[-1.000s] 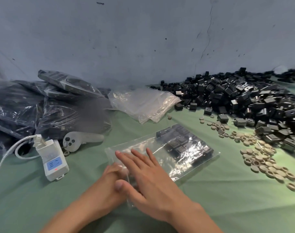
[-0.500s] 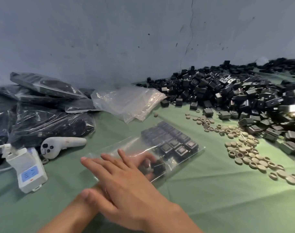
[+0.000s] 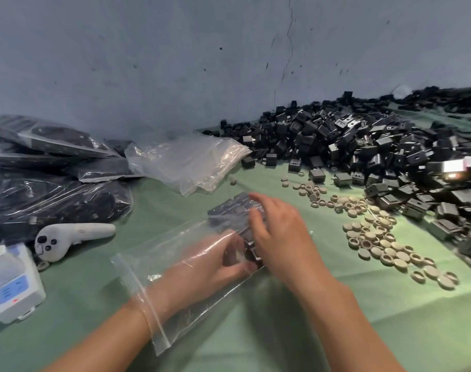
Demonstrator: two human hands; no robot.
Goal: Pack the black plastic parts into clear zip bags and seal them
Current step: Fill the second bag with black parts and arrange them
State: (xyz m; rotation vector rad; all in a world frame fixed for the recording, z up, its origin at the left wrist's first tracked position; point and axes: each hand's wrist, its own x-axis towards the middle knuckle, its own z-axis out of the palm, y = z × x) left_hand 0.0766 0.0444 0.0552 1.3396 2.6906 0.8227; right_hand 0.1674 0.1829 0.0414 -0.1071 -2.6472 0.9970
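One zip bag (image 3: 153,267) holds black parts (image 3: 229,208), left fingers (image 3: 226,241) gripping them, right fingers (image 3: 263,200) spread.

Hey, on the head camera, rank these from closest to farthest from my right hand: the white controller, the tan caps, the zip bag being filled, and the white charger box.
1. Zip bag: under the right hand, touching it.
2. Tan caps: just to its right.
3. White controller: well off to the left.
4. White charger box: at the far left edge.

Packing wkshop: heaped black parts (image 3: 363,146), filled bags (image 3: 54,194).
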